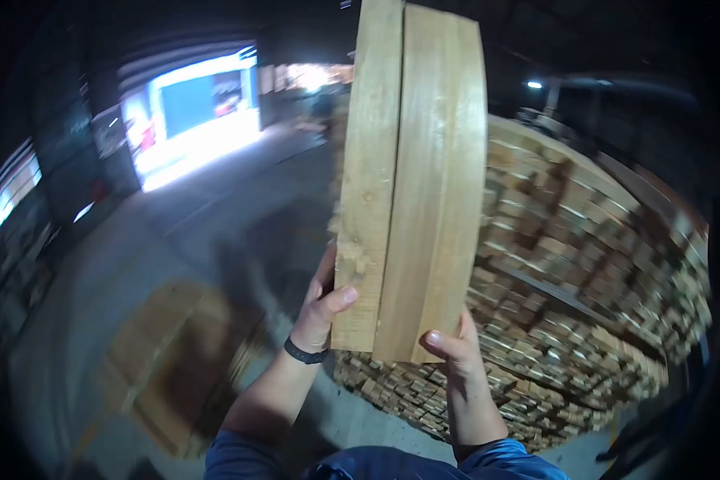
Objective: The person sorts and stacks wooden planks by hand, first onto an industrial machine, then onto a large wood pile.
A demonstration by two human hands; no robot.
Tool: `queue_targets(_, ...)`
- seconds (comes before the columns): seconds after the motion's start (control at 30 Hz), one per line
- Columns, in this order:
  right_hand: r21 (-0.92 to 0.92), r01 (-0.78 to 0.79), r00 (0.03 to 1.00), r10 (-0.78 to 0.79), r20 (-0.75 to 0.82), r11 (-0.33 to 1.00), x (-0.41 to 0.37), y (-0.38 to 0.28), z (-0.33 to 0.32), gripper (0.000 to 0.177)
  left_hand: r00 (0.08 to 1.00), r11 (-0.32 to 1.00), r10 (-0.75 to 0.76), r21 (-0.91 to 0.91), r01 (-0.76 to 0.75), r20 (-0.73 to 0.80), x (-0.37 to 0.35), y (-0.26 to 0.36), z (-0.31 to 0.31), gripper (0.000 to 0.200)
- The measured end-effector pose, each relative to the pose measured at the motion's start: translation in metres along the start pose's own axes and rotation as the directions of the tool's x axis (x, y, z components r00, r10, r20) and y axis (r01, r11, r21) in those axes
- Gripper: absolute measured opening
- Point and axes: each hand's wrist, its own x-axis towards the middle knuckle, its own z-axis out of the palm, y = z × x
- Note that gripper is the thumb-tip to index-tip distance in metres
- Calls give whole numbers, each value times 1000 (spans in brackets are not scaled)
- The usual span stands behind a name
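Head camera footage showed two wooden boards held upright and face to face, well above the concrete floor and in front of a tall lumber stack. The left hand was closed round the lower left edge of the pair, its thumb pressed on the near face. The right hand was cupped under the bottom right corner, its thumb laid along the end. A dark wristband was worn on the left wrist.

The boards were judged to be lifted and fully carried by both hands. They were resting on nothing, so setting them down remained undone. Whether they touched the lumber stack behind could not be told.

The top ends of the boards were cut off by the upper edge of the frame. Most fingers of both hands were hidden behind the wood. A low wooden pile on the floor at lower left was blurred, and its make could not be settled. A bright doorway was washed out, and the corners of the view were lost in darkness.
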Motion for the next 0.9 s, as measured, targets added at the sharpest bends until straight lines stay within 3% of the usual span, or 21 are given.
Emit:
queue_targets(0.17, -61, -156, 954, 166, 249, 986, -8, 56, 45, 97, 943, 994, 78, 103, -47, -323, -120, 40, -29, 104)
queue_targets(0.27, -110, -326, 832, 340, 439, 939, -21, 108, 85, 93, 837, 955, 234, 277, -103, -494, -212, 40, -64, 102)
queue_targets(0.37, -151, -536, 679, 531, 506, 830, -56, 158, 138, 91, 699, 950, 298, 273, -152, -650, -298, 63, -63, 99)
queue_targets(0.43, -218, -644, 516, 627, 583, 733, -81, 195, 172, 90, 509, 950, 297, 301, -78, -808, -362, 74, -56, 94)
queue_targets(0.5, -247, -763, 318, 680, 661, 597, -113, 231, 209, 83, 348, 938, 345, 333, -95, -872, -421, 86, -51, 91)
queue_targets(0.53, -231, -794, 215, 615, 758, 562, -128, 261, 225, 77, 261, 935, 354, 331, -130, -898, -451, 88, -48, 89)
queue_targets(0.57, -291, -784, 125, 599, 791, 548, -147, 281, 243, 73, 175, 927, 362, 335, -165, -915, -483, 91, -44, 86)
queue_targets(0.63, -488, -770, -39, 732, 680, 412, -181, 331, 271, 74, 11, 894, 398, 385, -231, -917, -541, 92, -37, 81)
queue_targets(0.7, -546, -775, -252, 636, 730, 318, -223, 346, 319, 73, -140, 835, 461, 482, -267, -876, -594, 91, -30, 76)
queue_targets(0.73, -573, -774, -346, 578, 740, 270, -246, 353, 343, 73, -187, 870, 423, 455, -188, -886, -632, 83, -28, 69)
queue_targets(0.77, -643, -714, -407, 584, 702, 275, -266, 363, 363, 73, -298, 830, 430, 503, -241, -852, -643, 92, -17, 67)
queue_targets(0.9, -819, -514, -629, 537, 562, 256, -344, 407, 427, 75, -508, 733, 433, 619, -282, -744, -716, 82, -2, 65)
